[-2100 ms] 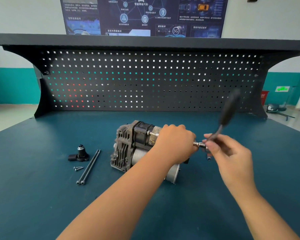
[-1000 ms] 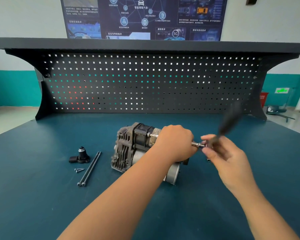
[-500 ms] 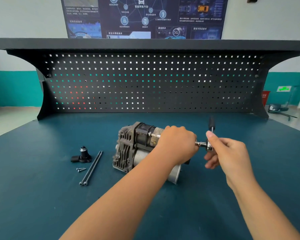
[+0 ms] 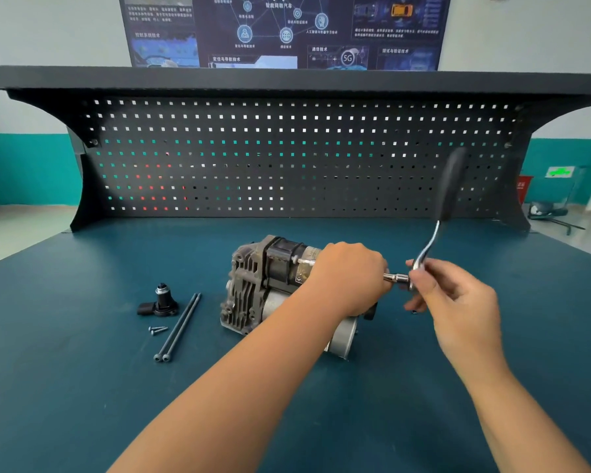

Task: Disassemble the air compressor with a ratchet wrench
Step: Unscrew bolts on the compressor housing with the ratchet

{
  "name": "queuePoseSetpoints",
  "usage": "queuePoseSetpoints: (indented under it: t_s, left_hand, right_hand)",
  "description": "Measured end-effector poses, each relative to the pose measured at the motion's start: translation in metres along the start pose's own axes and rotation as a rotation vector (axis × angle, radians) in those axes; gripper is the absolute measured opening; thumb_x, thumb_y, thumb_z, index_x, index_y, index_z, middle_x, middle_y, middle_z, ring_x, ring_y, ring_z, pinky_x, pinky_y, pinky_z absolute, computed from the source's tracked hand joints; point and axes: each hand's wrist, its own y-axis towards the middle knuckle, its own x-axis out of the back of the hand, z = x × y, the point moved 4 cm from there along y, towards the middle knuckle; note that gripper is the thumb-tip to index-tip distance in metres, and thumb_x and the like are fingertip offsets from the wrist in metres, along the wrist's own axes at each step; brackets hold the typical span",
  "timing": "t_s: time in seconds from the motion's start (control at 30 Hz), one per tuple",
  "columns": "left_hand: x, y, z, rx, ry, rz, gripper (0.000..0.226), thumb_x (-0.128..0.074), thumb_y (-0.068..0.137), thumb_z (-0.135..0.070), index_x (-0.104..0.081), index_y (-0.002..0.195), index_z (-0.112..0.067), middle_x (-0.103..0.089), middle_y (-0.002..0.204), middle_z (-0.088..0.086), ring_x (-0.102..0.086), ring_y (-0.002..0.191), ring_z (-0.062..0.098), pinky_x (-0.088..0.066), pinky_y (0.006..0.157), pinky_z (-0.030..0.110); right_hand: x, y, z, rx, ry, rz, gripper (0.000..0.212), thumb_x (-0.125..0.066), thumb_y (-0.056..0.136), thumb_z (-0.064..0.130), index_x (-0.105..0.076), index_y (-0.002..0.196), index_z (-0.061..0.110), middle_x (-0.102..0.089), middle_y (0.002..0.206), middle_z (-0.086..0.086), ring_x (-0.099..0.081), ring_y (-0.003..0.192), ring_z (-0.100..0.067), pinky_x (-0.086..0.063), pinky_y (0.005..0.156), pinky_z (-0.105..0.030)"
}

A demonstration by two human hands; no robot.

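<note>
Lying on the bench [image 4: 82, 387], the compressor [image 4: 270, 278] is gripped by the left hand [image 4: 352, 274]; the wrench [image 4: 448, 186] is pinched at its head by the right hand [image 4: 458, 298] — tilted, the socket [image 4: 398, 277] may be slipped off

A dark poster [image 4: 284, 29] is noted on the wall above the pegboard [image 4: 297, 158]. Above the pegboard's centre-right, "5G" is read inside a ring, with the heading "通信技术" printed above the centre. "定位与导航技术" is read above the centre-left, and "测试与验证技术" further right. A blurred heading above the left part appears to read "控制系统技术". Smaller print is not legible. To the right of the pegboard, a green sign [image 4: 559, 171] and white characters on a red container [image 4: 523, 186] cannot be read. In front of the pegboard, a label on the air compressor [image 4: 253, 285] is too small to be read.
</note>
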Motion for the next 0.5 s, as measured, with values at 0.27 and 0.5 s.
queuePoseSetpoints:
  t_s: [0.27, 0.5]
  left_hand:
    - [0.003, -0.005, -0.002, -0.005, -0.005, 0.005, 0.031, -0.038, 0.094, -0.037, -0.061, 0.092, -0.016, -0.059, 0.091, 0.007, -0.047, 0.072, 0.027, -0.031, 0.064, 0.031]
    - [0.006, -0.001, 0.003, 0.001, -0.053, 0.032, 0.031, -0.042, 0.090, -0.039, -0.066, 0.093, -0.019, -0.060, 0.087, 0.005, -0.055, 0.078, 0.026, -0.036, 0.061, 0.028]
  right_hand:
    - [-0.001, -0.005, -0.002, -0.013, -0.026, -0.044, 0.014, -0.064, 0.085, 0.028, -0.070, 0.072, 0.031, -0.070, 0.068, 0.004, -0.065, 0.055, -0.011, -0.050, 0.053, -0.017]
    - [0.008, -0.017, 0.004, 0.306, -0.009, 0.118, 0.047, -0.071, 0.075, 0.004, -0.070, 0.105, 0.041, -0.068, 0.110, 0.015, -0.068, 0.085, -0.014, -0.057, 0.071, -0.024]
